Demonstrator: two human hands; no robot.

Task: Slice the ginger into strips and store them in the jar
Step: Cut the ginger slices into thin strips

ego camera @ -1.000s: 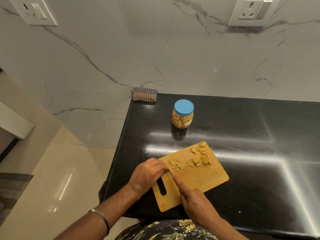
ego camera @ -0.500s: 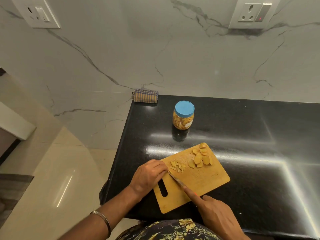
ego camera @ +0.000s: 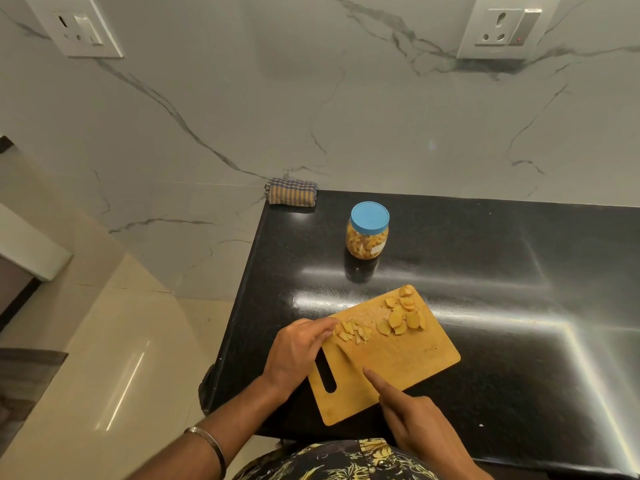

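A wooden cutting board (ego camera: 415, 362) lies on the black counter (ego camera: 502, 271). Round ginger slices (ego camera: 401, 318) are piled at its far corner, and thin ginger strips (ego camera: 353, 332) lie to their left. My left hand (ego camera: 298, 351) rests on the board's left edge, fingertips touching the strips. My right hand (ego camera: 419, 427) grips a knife (ego camera: 351, 356), index finger stretched along the blurred blade, which points at the strips. Behind the board stands the jar (ego camera: 367, 237), blue lid on, with ginger pieces inside.
A folded checked cloth (ego camera: 292, 196) sits at the counter's back left corner against the marble wall. Wall sockets (ego camera: 505, 27) hang above. The counter's left edge (ego camera: 242, 306) drops to a tiled floor beside my left arm.
My right hand has drawn back toward me along the board with the knife. The left hand has stayed by the strips.
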